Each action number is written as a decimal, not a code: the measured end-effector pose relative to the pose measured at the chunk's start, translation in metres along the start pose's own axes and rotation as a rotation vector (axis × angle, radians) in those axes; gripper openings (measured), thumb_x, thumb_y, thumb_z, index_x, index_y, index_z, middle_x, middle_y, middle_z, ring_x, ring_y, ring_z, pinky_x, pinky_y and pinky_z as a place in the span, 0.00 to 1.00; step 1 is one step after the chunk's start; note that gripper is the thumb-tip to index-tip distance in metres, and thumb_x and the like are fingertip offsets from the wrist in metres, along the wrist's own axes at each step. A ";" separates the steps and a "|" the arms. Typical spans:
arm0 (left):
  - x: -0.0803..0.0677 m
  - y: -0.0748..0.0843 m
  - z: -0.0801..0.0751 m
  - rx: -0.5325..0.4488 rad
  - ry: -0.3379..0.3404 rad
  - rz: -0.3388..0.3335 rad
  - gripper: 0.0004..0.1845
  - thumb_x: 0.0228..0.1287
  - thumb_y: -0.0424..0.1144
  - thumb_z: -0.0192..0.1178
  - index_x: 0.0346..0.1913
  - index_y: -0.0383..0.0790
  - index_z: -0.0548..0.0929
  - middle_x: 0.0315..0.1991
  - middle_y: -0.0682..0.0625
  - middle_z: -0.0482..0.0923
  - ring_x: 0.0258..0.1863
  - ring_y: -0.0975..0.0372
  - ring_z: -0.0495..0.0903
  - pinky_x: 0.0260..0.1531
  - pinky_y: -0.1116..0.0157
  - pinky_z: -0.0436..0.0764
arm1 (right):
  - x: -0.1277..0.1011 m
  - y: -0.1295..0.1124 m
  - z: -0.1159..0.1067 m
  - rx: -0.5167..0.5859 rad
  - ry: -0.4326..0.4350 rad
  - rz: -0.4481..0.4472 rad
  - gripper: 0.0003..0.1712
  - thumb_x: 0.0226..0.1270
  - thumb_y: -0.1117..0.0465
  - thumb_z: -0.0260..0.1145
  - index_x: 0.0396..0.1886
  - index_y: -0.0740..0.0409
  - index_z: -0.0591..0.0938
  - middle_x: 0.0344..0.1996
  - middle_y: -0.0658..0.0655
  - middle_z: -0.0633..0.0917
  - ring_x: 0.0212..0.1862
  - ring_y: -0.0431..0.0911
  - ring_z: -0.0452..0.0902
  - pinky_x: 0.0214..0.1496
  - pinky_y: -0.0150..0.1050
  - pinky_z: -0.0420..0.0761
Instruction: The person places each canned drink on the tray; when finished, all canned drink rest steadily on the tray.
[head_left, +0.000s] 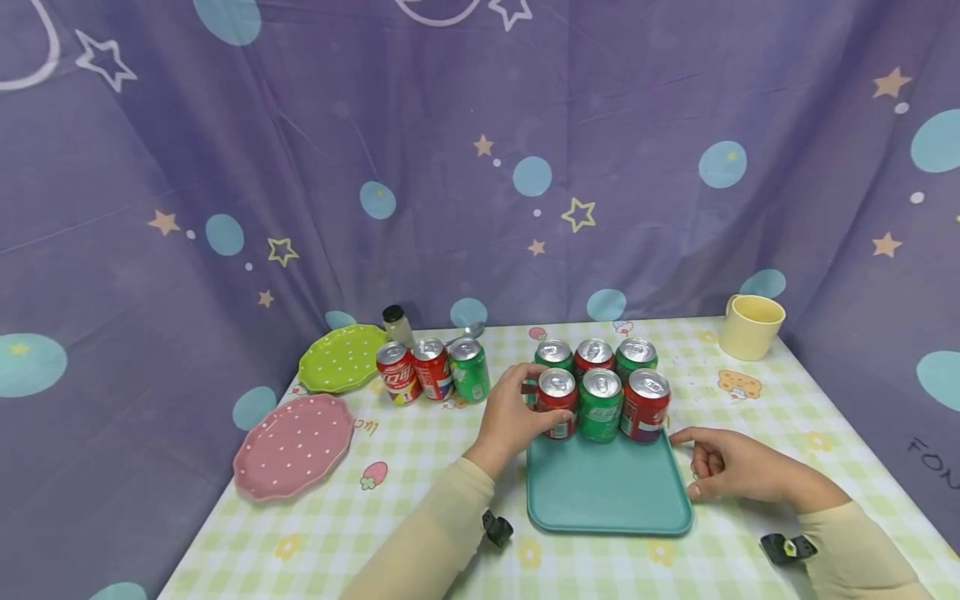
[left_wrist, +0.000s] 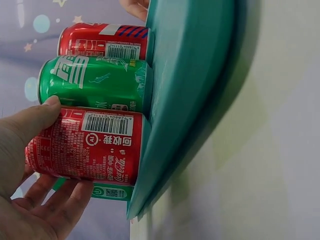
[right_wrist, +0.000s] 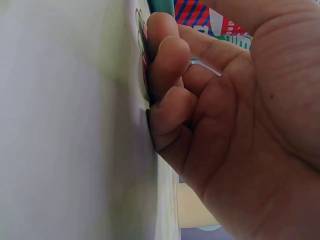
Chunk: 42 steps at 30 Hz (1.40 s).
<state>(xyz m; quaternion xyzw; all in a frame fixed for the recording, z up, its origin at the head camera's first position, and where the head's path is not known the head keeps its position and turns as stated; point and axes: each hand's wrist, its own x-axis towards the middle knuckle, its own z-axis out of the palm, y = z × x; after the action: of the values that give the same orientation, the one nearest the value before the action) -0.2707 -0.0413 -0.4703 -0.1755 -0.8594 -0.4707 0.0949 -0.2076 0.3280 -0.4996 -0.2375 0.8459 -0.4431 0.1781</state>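
My left hand (head_left: pixel 517 412) holds a red Coca-Cola can (left_wrist: pixel 100 145) at the front left of several cans on a teal tray (head_left: pixel 609 487). Its thumb lies on one side of the can and its fingers on the other. Beside that can stand a green can (head_left: pixel 601 408) and another red can (head_left: pixel 645 407). A back row holds a green can (head_left: pixel 553 353), a red can (head_left: pixel 594 353) and a second green can (head_left: pixel 636 355). My right hand (head_left: pixel 738 467) rests on the table by the tray's right edge, fingers loosely bent, holding nothing.
Left of the tray stand two red cans (head_left: pixel 398 375) and a green can (head_left: pixel 469 371). Behind them are a black-lidded jar (head_left: pixel 397 325) and a metal spoon (head_left: pixel 472 331). A green plate (head_left: pixel 341 360) and a pink plate (head_left: pixel 294 448) lie far left; a yellow mug (head_left: pixel 750 329) stands back right.
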 end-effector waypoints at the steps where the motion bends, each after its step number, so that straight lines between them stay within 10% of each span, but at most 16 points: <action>1: 0.000 0.000 0.000 0.000 0.000 -0.001 0.36 0.49 0.46 0.86 0.61 0.52 0.80 0.55 0.55 0.79 0.50 0.60 0.83 0.52 0.53 0.86 | 0.000 0.000 0.000 -0.002 0.000 0.000 0.41 0.62 0.58 0.80 0.69 0.71 0.72 0.31 0.54 0.80 0.27 0.38 0.72 0.27 0.33 0.75; 13: 0.000 0.003 -0.012 0.102 -0.016 0.019 0.40 0.50 0.54 0.84 0.65 0.52 0.77 0.57 0.55 0.79 0.54 0.59 0.82 0.52 0.60 0.83 | 0.002 0.000 0.000 -0.004 -0.001 -0.009 0.41 0.62 0.58 0.80 0.68 0.72 0.72 0.30 0.54 0.80 0.26 0.38 0.72 0.26 0.33 0.75; 28: 0.006 0.000 -0.115 -0.114 0.176 0.254 0.27 0.58 0.36 0.80 0.59 0.41 0.81 0.57 0.47 0.81 0.59 0.53 0.80 0.61 0.48 0.78 | 0.001 0.002 0.000 -0.005 -0.003 -0.004 0.40 0.63 0.59 0.80 0.68 0.71 0.72 0.30 0.53 0.80 0.26 0.37 0.72 0.27 0.33 0.75; 33: 0.007 -0.002 -0.146 -0.113 0.244 0.222 0.28 0.58 0.30 0.78 0.61 0.35 0.80 0.59 0.42 0.81 0.62 0.50 0.77 0.60 0.61 0.77 | 0.000 0.001 0.001 0.001 -0.003 -0.013 0.40 0.62 0.59 0.80 0.68 0.71 0.73 0.30 0.53 0.80 0.26 0.37 0.72 0.27 0.33 0.75; 42: 0.009 -0.035 -0.190 -0.094 0.382 0.150 0.30 0.60 0.34 0.78 0.64 0.36 0.78 0.61 0.43 0.79 0.65 0.49 0.74 0.72 0.45 0.65 | 0.001 0.003 0.001 -0.019 0.006 -0.011 0.40 0.62 0.58 0.80 0.68 0.70 0.73 0.29 0.52 0.80 0.26 0.37 0.72 0.26 0.33 0.75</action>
<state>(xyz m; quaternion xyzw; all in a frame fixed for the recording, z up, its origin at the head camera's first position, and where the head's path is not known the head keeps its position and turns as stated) -0.2931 -0.2166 -0.3917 -0.1506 -0.7875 -0.5267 0.2825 -0.2088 0.3285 -0.5032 -0.2425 0.8494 -0.4366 0.1707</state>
